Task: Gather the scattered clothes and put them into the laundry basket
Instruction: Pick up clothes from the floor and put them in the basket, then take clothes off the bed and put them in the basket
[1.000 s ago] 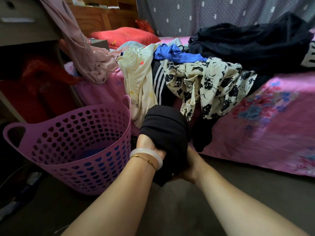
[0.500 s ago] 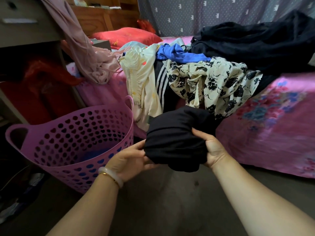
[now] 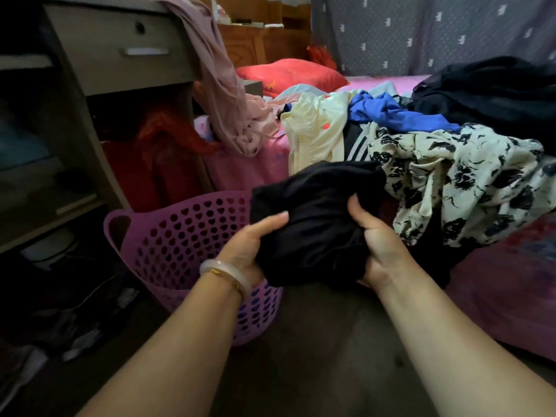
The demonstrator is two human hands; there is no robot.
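A: Holding the black garment (image 3: 313, 224) bunched between left hand (image 3: 249, 245) and right hand (image 3: 376, 245), just beside the purple laundry basket (image 3: 180, 236), over its right rim.

B: Looking soft, light, floppy; probably needing gathering at the bulk to avoid trailing ends.

A: Thumbs pressing on top, fingers curling underneath, clamping the cloth from both sides.

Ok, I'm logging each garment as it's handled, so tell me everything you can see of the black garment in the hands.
The black garment is plain, matte, soft-looking fabric, bunched into a loose bundle; its type cannot be told. The left hand and right hand grip it from either side, holding it in the air beside the bed, partly over the purple laundry basket, not yet inside.
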